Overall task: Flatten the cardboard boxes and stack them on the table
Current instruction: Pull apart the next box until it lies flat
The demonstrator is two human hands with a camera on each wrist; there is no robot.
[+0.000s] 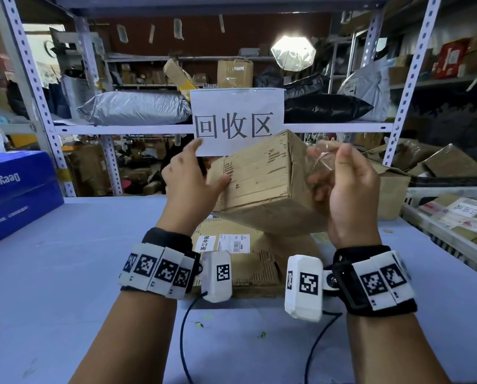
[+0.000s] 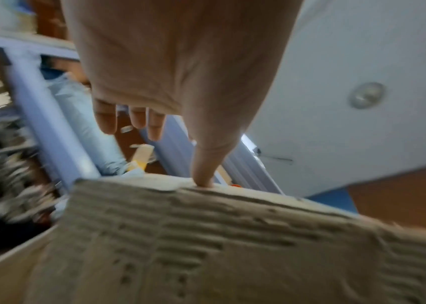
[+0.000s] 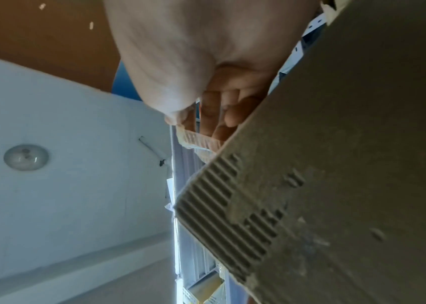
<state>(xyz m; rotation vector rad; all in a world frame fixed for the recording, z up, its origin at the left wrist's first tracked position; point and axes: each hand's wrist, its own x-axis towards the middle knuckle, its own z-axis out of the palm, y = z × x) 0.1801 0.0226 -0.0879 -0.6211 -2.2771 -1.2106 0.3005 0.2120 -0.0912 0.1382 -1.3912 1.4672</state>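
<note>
Cardboard box point(image 1: 262, 181) looked light but stiff, held above the table point(image 1: 93, 245). Left hand point(image 1: 189, 178) steadied it, thumb pressing, fingers spread; right hand point(image 1: 345, 187) pinched clear tape point(image 1: 322, 156) at its end.

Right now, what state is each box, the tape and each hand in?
Held box: still boxed, tilted, raised above the table.
Clear tape: partly peeled from the box.
Flattened cardboard: flat on the table.
Left hand: thumb pressing the box, fingers straight.
Right hand: pinching the tape.
</note>
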